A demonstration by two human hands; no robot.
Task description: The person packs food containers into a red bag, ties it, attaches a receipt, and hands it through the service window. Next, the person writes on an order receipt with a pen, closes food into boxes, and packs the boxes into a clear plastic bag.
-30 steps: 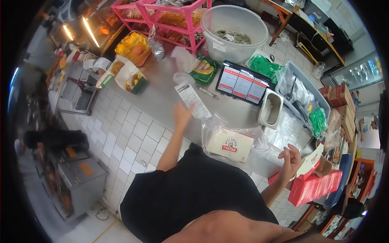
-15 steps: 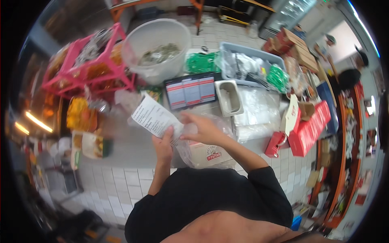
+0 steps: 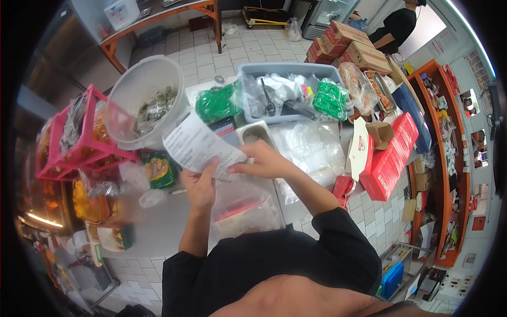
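A white printed paper receipt (image 3: 198, 141) is held up over the table, its top leaning toward the far left. My left hand (image 3: 200, 186) pinches its lower edge between thumb and fingers. On the receipt's right edge, my right hand (image 3: 264, 161) grips with thumb and fingertips. Below the hands, close to my body, lies a clear plastic bag (image 3: 244, 208) with a white and red package inside. Behind the receipt, a dark tablet (image 3: 226, 132) is mostly covered. A metal pan (image 3: 254, 133) stands just beyond my right hand.
Far left are a pink plastic rack (image 3: 79, 134) and a big translucent tub (image 3: 119, 105). A light-blue bin (image 3: 253, 117) stands at the back beside a green packet (image 3: 217, 103). Clear plastic bags (image 3: 309, 150) and a red box (image 3: 392, 158) lie to the right. Someone in black (image 3: 398, 26) stands far right.
My right hand has closed on the receipt's right edge, and the receipt now covers much of the tablet. The view has turned, shifting the tabletop things leftward.
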